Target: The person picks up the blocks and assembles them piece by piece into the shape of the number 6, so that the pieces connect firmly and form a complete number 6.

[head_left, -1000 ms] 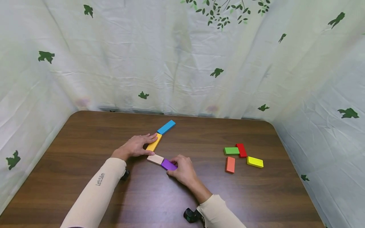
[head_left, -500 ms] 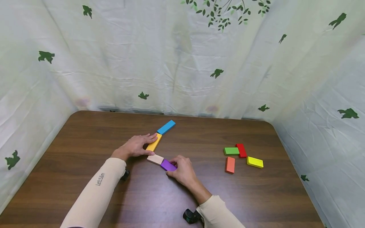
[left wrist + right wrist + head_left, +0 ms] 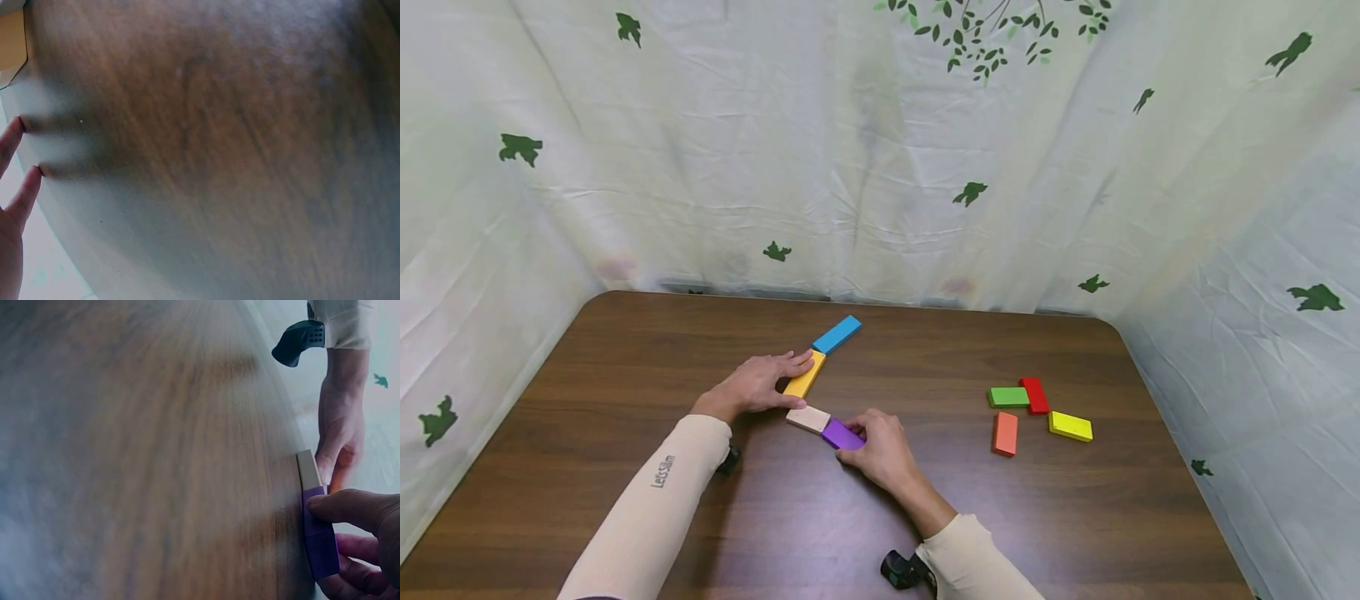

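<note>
In the head view, my left hand (image 3: 758,386) rests with its fingers extended over an orange-yellow block (image 3: 806,379). Its thumb tip lies at the near end of that block, beside a beige block (image 3: 808,419). Spread fingers (image 3: 25,194) reach the tabletop in the left wrist view. My right hand (image 3: 880,450) pinches a purple block (image 3: 842,434) between thumb and fingers. The purple block's end meets the beige one, as the right wrist view also shows. A blue block (image 3: 837,335) continues the angled line beyond the orange-yellow block.
To the right lie a green block (image 3: 1008,397), a red block (image 3: 1034,396), a yellow block (image 3: 1071,426) and an orange-red block (image 3: 1005,434). The brown wooden table (image 3: 662,358) backs onto a white curtain (image 3: 700,167) with green leaf prints.
The purple block has shifted very slightly left along with my right hand, against the beige block's end. My left hand stays where it was.
</note>
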`<control>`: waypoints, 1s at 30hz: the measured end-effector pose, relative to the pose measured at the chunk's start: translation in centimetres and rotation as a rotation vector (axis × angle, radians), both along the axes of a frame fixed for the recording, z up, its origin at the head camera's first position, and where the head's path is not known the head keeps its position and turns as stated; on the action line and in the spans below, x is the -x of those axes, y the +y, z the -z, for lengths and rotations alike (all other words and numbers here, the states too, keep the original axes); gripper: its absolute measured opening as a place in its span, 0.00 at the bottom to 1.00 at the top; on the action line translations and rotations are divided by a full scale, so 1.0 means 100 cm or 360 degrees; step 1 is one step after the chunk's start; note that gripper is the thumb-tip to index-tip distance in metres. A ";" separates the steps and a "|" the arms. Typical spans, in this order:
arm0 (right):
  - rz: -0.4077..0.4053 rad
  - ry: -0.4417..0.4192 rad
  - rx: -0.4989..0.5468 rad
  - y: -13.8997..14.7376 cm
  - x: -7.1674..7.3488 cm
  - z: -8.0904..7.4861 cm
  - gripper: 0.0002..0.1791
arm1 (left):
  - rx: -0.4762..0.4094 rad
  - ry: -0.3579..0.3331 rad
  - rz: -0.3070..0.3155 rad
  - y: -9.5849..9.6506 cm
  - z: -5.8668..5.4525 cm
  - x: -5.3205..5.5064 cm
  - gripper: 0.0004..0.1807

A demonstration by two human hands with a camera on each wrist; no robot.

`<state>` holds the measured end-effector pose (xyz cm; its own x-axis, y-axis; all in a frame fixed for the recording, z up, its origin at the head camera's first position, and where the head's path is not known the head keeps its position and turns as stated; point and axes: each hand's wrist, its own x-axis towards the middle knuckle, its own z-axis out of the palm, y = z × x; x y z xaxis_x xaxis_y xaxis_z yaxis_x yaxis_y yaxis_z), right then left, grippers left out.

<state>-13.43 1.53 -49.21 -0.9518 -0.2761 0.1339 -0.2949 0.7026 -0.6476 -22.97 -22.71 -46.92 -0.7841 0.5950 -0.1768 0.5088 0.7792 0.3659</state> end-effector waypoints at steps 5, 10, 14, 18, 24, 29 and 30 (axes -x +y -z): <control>0.0008 -0.0008 0.0001 0.000 -0.001 0.001 0.18 | 0.0008 -0.0002 -0.0002 0.000 0.001 0.000 0.44; 0.0015 -0.0019 0.0010 -0.001 -0.001 0.002 0.18 | 0.0009 -0.0015 -0.0008 0.000 0.001 0.000 0.44; 0.0019 -0.0020 0.0019 -0.001 -0.002 0.003 0.19 | -0.0003 -0.0036 -0.0020 0.001 0.000 0.000 0.44; 0.0022 -0.0013 0.0023 -0.001 -0.002 0.002 0.19 | -0.0006 -0.0034 -0.0017 0.001 0.000 0.000 0.44; 0.0012 0.0029 0.0011 0.000 -0.002 0.003 0.21 | -0.0008 -0.0008 0.0011 0.000 0.000 0.001 0.44; 0.0041 0.0044 0.0025 0.008 -0.003 -0.001 0.28 | 0.0001 0.0012 0.0030 -0.001 0.001 0.001 0.43; 0.0056 0.0047 0.0030 0.012 -0.003 -0.002 0.29 | 0.0001 0.0012 0.0029 -0.002 0.001 0.002 0.44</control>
